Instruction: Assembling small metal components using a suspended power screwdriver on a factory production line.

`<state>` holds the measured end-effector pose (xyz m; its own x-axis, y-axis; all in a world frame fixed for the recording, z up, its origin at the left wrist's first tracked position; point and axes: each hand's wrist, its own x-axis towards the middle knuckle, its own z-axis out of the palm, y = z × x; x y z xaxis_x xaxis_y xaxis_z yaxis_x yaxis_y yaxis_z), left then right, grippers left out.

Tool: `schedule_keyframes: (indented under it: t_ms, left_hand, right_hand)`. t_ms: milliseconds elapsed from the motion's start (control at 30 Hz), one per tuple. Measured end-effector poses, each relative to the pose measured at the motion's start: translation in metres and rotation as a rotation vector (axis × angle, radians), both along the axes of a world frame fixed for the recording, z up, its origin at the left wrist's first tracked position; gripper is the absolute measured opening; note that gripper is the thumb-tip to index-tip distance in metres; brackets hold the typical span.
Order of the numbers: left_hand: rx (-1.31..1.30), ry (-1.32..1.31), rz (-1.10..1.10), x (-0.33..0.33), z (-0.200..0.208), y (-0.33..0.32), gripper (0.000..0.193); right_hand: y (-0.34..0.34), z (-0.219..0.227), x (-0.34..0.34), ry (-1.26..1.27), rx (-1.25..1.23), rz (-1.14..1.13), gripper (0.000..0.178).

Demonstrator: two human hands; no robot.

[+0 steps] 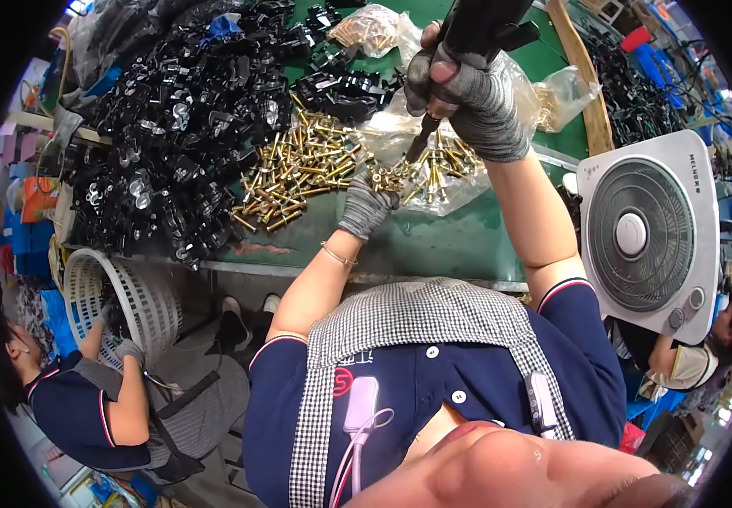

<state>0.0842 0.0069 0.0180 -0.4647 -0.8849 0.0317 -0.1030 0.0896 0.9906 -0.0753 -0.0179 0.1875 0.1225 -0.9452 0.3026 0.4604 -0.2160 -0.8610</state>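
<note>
My right hand (489, 110), in a grey knit glove, grips a black power screwdriver (478, 25), its bit angled down and left. Just below the bit, my left hand (368, 208), gloved too, has its fingers drawn together at the right end of a heap of gold-coloured bolts (298, 173). What those fingers hold is too small and crowded by bolts to make out. Beside the bit, more bolts (440, 165) lie on a clear plastic bag (466, 196). A large pile of black parts with shiny metal pieces (188, 110) covers the left of the green table (434, 241).
A square grey fan (637, 237) stands at the table's right, near my right arm. A wooden strip (582, 76) edges the table there. Bagged bolts (370, 30) lie at the back. At lower left, a co-worker (87, 406) sits by a white basket (142, 309).
</note>
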Motion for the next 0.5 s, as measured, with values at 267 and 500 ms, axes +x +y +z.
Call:
schedule_keyframes:
  t_ms: [267, 500]
  left_hand:
    - [0.021, 0.102, 0.135, 0.0, -0.004, 0.004, 0.018]
    - [0.118, -0.037, -0.044, -0.008, 0.009, -0.001, 0.016]
  right_hand:
    - [0.0, -0.005, -0.003, -0.063, 0.065, 0.017, 0.054]
    - [0.0, -0.004, -0.01, -0.184, 0.068, 0.016, 0.047]
